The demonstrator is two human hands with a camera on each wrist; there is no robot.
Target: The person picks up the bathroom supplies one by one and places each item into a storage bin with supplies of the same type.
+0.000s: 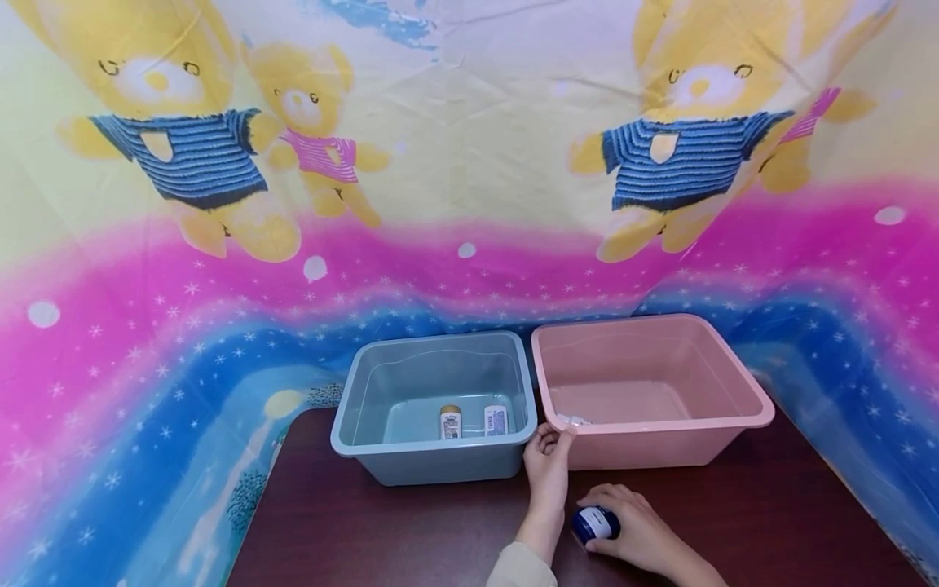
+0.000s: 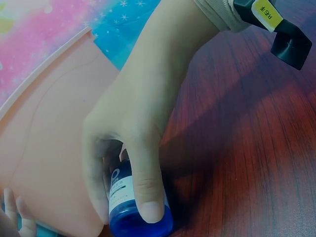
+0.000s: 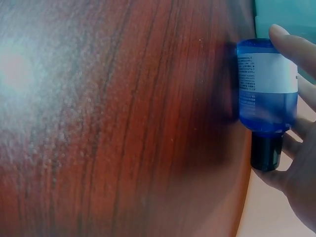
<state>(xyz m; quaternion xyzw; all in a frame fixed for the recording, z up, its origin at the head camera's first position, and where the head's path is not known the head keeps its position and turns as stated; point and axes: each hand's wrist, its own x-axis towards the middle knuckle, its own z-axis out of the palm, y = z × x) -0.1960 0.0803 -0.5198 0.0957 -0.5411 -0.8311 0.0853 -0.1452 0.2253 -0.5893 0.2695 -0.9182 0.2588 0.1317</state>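
My right hand (image 1: 638, 526) grips a dark blue bottle (image 1: 595, 523) with a white label, in front of the pink basin (image 1: 660, 448). Seen from the right wrist, the bottle (image 3: 269, 108) has its black cap (image 3: 265, 151) toward the palm. Thumb and fingers lie along opposite sides of the bottle (image 2: 131, 222) in the left wrist view, its base low over the table. My left hand (image 1: 546, 466) holds the pink basin's near left corner, fingers curled at the rim beside the teal basin (image 1: 433, 466). Part of its fingers (image 2: 24, 222) shows at the left wrist view's lower edge.
Inside the teal basin are a white bottle with a gold cap (image 1: 451, 423) and a white labelled bottle (image 1: 495, 421). A small whitish item (image 1: 574, 420) peeks over the pink basin's near rim. Beneath is a dark wood table (image 1: 411, 530); a printed cloth (image 1: 455, 163) hangs behind.
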